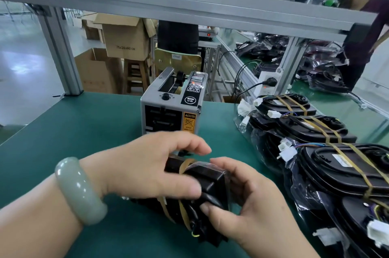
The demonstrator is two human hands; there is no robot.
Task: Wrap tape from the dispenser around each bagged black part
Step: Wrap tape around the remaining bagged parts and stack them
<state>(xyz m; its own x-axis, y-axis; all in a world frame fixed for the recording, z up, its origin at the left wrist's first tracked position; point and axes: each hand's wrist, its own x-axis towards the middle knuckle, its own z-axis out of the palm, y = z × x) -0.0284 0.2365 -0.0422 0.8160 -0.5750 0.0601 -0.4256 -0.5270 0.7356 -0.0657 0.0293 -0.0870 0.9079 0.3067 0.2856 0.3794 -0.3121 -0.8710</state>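
Note:
I hold a bagged black part (207, 182) just above the green mat, close to me. My left hand (151, 165), with a pale green bangle on the wrist, grips it from the left, thumb across its side. My right hand (248, 205) clasps its right end from below. Brown tape strips (185, 165) run around the part, one near the top and others lower down. The grey tape dispenser (172, 106) stands right behind the part, its slot facing me.
A row of taped, bagged black parts (328, 158) with white connectors lies along the right. A power strip (268, 83) with cables sits behind them. An aluminium frame (189, 13) crosses overhead. Cardboard boxes (124, 39) and a person at the far right stand beyond the table.

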